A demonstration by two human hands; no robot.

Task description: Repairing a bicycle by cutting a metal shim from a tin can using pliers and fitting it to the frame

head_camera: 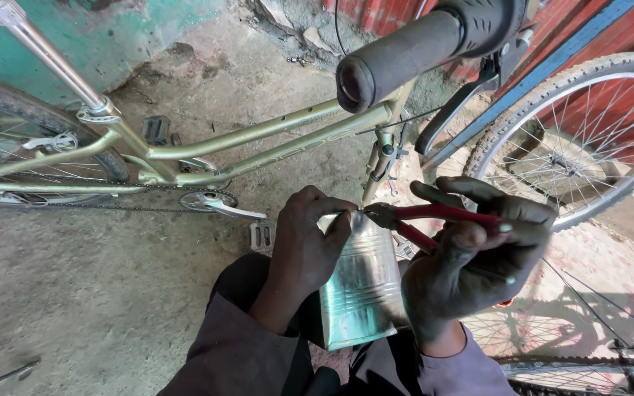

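My right hand (478, 257) grips red-handled pliers (434, 218), whose jaws point left and close on a small thin piece, likely a cable end, at the fingertips of my left hand (310, 242). My left hand pinches that piece just above a shiny metal tin (361, 293) that stands between my knees. Both hands are in front of a gold-coloured bicycle frame (258, 139), just below its black handlebar grip (405, 55) and brake lever (453, 110).
The bicycle's front wheel (588, 139) stands at the right, its rear wheel (9, 139), chain and crank with pedal (221, 205) at the left. Another wheel (574, 359) lies at lower right. The ground is rough concrete; a red wall is behind.
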